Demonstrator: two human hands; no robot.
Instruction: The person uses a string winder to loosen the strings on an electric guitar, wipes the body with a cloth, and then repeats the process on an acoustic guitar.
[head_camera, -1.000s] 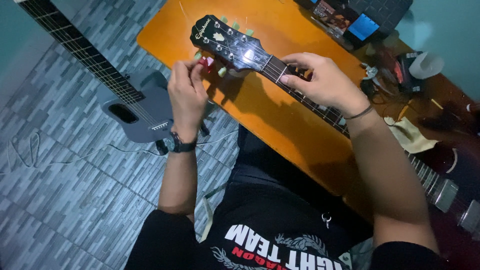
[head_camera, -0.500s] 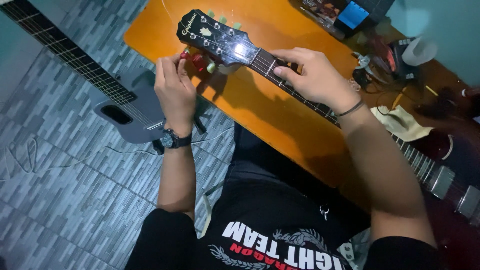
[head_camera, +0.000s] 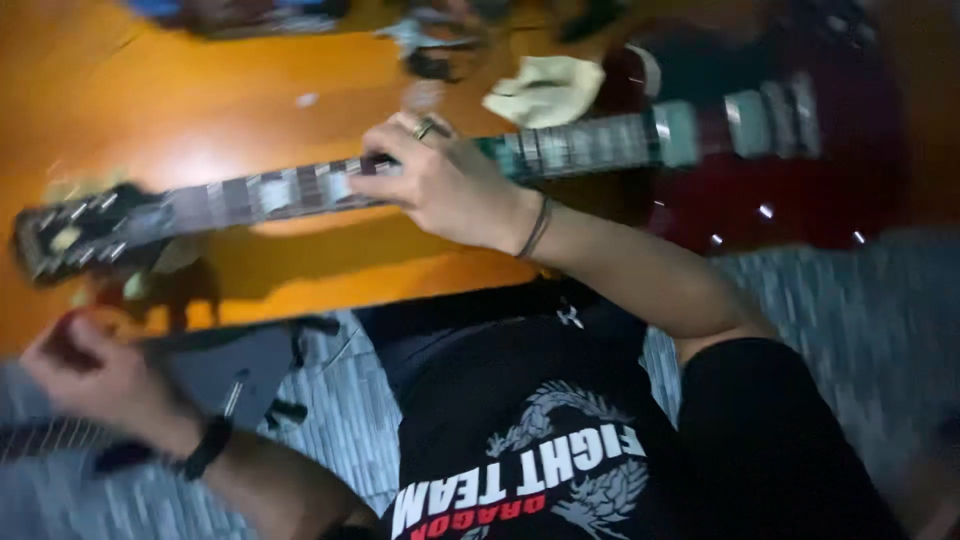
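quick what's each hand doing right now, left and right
Left hand: closed, fingers pinched near the guitar headstock; what they pinch is too blurred to tell.
Right hand: closed around the guitar neck.

floor: grey patterned tiles (head_camera: 860, 300), near and right | furniture: orange wooden table (head_camera: 230, 110), far left | light: glare patch on tabletop
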